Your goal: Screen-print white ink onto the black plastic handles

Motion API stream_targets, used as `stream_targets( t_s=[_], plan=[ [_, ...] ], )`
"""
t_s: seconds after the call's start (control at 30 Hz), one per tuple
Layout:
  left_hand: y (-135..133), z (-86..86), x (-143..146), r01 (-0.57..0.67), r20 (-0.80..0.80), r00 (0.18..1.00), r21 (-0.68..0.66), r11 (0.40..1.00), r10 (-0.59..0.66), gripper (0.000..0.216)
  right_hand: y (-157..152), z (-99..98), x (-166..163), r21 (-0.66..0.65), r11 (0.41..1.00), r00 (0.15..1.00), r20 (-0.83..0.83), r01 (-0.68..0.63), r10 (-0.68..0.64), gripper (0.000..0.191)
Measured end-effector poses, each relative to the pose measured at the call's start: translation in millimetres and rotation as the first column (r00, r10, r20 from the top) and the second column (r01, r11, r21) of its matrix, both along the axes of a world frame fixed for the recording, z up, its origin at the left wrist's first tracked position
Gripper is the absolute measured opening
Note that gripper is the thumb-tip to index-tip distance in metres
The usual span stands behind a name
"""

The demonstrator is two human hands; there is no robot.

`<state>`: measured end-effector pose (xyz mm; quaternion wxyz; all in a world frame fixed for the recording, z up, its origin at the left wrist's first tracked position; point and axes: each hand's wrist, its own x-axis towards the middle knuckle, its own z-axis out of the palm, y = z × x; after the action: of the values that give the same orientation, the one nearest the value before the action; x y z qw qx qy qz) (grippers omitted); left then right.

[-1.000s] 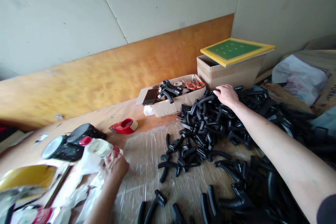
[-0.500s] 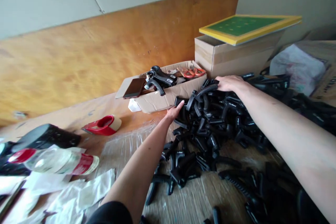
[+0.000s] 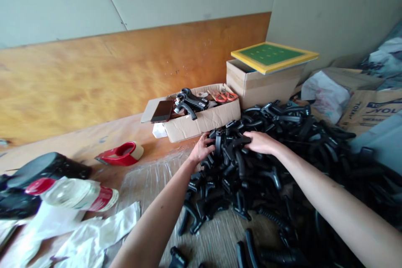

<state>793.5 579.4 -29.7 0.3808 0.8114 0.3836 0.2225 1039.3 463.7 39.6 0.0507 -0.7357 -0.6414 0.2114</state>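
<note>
Reference point: the handle pile (image 3: pixel 276 176). The carton (image 3: pixel 207 122) sits at 10 o'clock, scissors (image 3: pixel 226 97) inside, phone (image 3: pixel 162 111) at its 9 o'clock end. The box (image 3: pixel 273 88) stands at 12 o'clock, frame (image 3: pixel 270 55) across its top. Tape dispenser (image 3: pixel 125 160) and, beyond it, bottle (image 3: pixel 77 194) lie at 9 o'clock.

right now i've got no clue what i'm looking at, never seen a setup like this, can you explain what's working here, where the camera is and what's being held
There's no machine: these are a person's bare hands, the left hand and the right hand, seen from a camera worn on the head, looking forward and down. Both touch a pile of black parts; whether either grips one firmly is hard to tell. On the wooden surface to the left are a red tape dispenser and a bottle on its side. Behind is a shallow cardboard box.
</note>
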Motion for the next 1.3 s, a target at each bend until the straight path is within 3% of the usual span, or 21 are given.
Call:
stream_targets(
  t_s=[0.1, 0.17, 0.23, 0.3, 0.37, 0.43, 0.5, 0.57, 0.6, 0.67, 0.83, 1.0, 1.1, 1.2, 1.3],
  plan=[
    [-40, 19.8, -12, 0.143, 0.026, 0.99, -0.065, 0.988, -0.142, 0.035, -50, 1.9, -18, -0.006, 0.997, 0.983, -0.169, -0.079, 0.077, 0.021],
    [-65, 34.2, -24, 0.286, 0.055, 0.958, -0.137, 0.949, -0.281, 0.036, -82, 11.1, -28, -0.036, 0.979, 0.939, -0.293, -0.201, 0.182, 0.024],
    [-79, 45.3, -39, 0.374, 0.063, 0.927, -0.259, 0.89, -0.371, 0.032, -104, 25.1, -31, -0.087, 0.916, 0.852, -0.41, -0.391, 0.325, 0.033],
    [-77, 49.1, -52, 0.347, 0.079, 0.936, -0.383, 0.856, -0.344, 0.026, -109, 38.5, -24, -0.161, 0.84, 0.774, -0.506, -0.519, 0.382, 0.053],
    [-59, 44.3, -56, 0.19, 0.112, 0.981, -0.413, 0.891, -0.157, 0.027, -93, 44.4, -8, -0.23, 0.842, 0.77, -0.568, -0.487, 0.29, 0.064],
    [-32, 32.5, -47, -0.043, 0.123, 0.988, -0.349, 0.936, 0.092, 0.033, -59, 38.6, 13, -0.191, 0.93, 0.813, -0.561, -0.313, 0.159, 0.055],
    [-5, 17.0, -27, -0.222, 0.093, 0.963, -0.269, 0.937, 0.255, 0.041, -17, 22.5, 32, 0.023, 0.998, 0.898, -0.436, -0.058, 0.062, 0.044],
    [15, 1.3, -1, -0.284, 0.074, 0.946, -0.273, 0.919, 0.315, 0.049, 26, 1.6, 47, 0.268, 0.952, 0.974, -0.21, 0.146, -0.09, 0.04],
    [22, -5.8, 12, -0.279, 0.09, 0.942, -0.319, 0.906, 0.322, 0.051, 44, -8.7, 51, 0.334, 0.921, 0.979, -0.106, 0.202, -0.176, 0.041],
    [31, -17.6, 35, -0.238, 0.161, 0.925, -0.458, 0.856, 0.344, 0.054, 74, -26.7, 55, 0.326, 0.909, 0.96, 0.015, 0.26, -0.28, 0.055],
    [41, -31.2, 67, -0.147, 0.246, 0.87, -0.697, 0.702, 0.427, 0.067, 110, -49.8, 48, 0.11, 0.958, 0.959, 0.081, 0.263, -0.272, 0.091],
    [38, -32.1, 80, -0.049, 0.249, 0.918, -0.701, 0.711, 0.308, 0.067, 122, -51.1, 51, 0.027, 0.974, 0.967, 0.117, 0.223, -0.225, 0.088],
    [34, -32.5, 76, 0.065, 0.334, 0.911, -0.696, 0.715, 0.243, 0.066, 123, -47.1, 59, 0.02, 0.983, 0.983, 0.018, 0.182, -0.182, 0.088],
    [32, -35.4, 67, 0.223, 0.418, 0.898, -0.705, 0.674, 0.14, 0.064, 122, -46.0, 61, 0.041, 0.988, 0.98, -0.136, 0.15, -0.143, 0.083],
    [31, -39.4, 61, 0.278, 0.458, 0.883, -0.685, 0.674, 0.102, 0.064, 122, -51.8, 53, 0.027, 0.995, 0.98, -0.179, 0.096, -0.09, 0.075]
  ],
)
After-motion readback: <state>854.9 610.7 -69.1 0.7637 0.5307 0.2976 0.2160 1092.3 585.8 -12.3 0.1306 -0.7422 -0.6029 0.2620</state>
